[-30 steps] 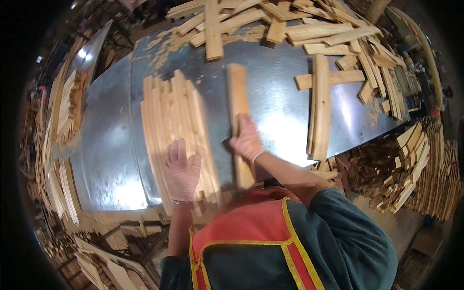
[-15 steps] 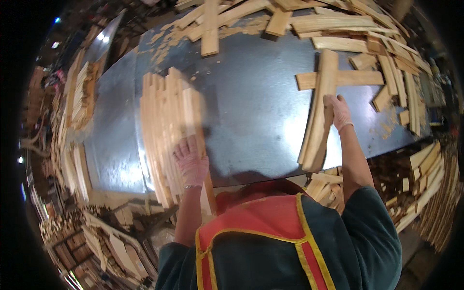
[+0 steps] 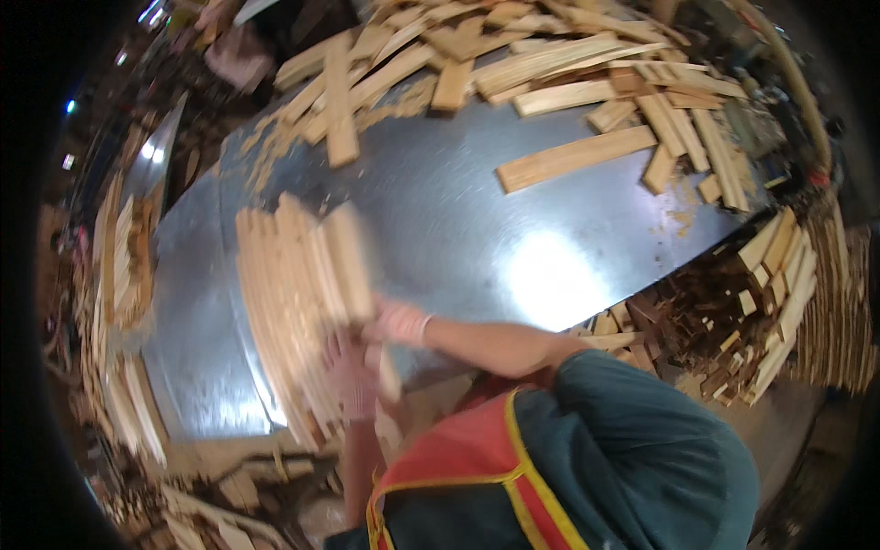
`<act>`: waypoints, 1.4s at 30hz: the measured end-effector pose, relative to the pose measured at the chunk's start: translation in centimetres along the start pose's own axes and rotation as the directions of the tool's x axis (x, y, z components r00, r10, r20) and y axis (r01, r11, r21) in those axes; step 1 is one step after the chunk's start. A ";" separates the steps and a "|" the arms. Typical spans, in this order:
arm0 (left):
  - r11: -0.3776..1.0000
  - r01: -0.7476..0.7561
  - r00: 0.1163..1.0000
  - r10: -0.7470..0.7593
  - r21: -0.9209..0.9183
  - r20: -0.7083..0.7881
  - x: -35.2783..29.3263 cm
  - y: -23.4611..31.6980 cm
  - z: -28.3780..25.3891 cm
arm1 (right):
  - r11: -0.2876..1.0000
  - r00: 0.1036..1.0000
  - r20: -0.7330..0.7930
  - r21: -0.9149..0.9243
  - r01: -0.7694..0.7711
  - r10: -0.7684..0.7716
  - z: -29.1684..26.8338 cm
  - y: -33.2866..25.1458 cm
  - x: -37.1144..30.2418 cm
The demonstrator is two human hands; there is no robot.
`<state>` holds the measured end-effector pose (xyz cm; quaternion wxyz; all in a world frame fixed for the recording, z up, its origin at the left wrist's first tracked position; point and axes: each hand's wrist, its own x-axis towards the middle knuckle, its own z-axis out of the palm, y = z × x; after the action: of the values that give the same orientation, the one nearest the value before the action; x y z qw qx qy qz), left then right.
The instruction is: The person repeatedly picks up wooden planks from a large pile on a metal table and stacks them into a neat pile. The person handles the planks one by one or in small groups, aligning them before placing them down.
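A row of pale wooden boards [image 3: 284, 302] lies side by side on the dark metal tabletop [image 3: 440, 202], left of the middle. My left hand [image 3: 351, 376], in a pale pinkish glove, rests on the near part of this row with fingers spread. At the row's right edge my right hand [image 3: 401, 323], gloved too, is closed on the side of a wooden board [image 3: 346, 257], its arm reaching across from the right. Motion blurs this board and both hands, and the right fingertips are partly hidden.
A single board [image 3: 577, 158] lies slantwise on the tabletop, right of the middle. Loose boards [image 3: 550, 69] pile up along the far edge, with wood chips [image 3: 394, 108] beside them. More offcuts [image 3: 775, 284] stand at the right, and stacked strips [image 3: 133, 257] at the left.
My right hand has carried a board from the right side of the table leftward to the row. The crossing board there now lies alone. The view has shifted, and my left hand stays on the row.
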<state>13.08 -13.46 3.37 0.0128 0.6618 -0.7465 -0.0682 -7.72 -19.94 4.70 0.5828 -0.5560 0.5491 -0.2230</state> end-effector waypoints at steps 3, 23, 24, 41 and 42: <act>0.997 -0.009 0.999 0.006 0.074 0.042 -1.3 1.1 -0.3 | 0.986 0.993 0.120 -0.160 0.038 -0.019 2.0 0.4 1.3; 0.887 -0.461 0.887 0.461 -0.012 -0.026 9.1 26.6 0.7 | 0.393 0.965 -0.061 -0.918 0.045 -0.253 -38.6 13.1 -2.7; 0.879 -0.476 0.879 0.476 -0.002 -0.012 10.0 28.3 1.1 | 0.332 0.849 0.010 -0.918 0.217 -0.528 -36.3 14.1 -4.1; 0.951 -0.261 0.915 0.299 -0.166 0.271 9.5 31.8 2.2 | 0.204 0.707 -0.632 0.774 0.600 0.319 -52.7 11.0 2.4; 0.905 -0.078 0.921 0.226 -0.418 0.317 8.5 30.3 2.5 | 0.173 0.757 -0.598 0.801 0.573 0.261 -49.9 10.6 1.7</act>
<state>-18.15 -18.17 3.90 0.0160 0.5602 -0.7567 -0.3366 -55.23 -38.50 5.60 0.5488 -0.0040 0.3679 -0.7507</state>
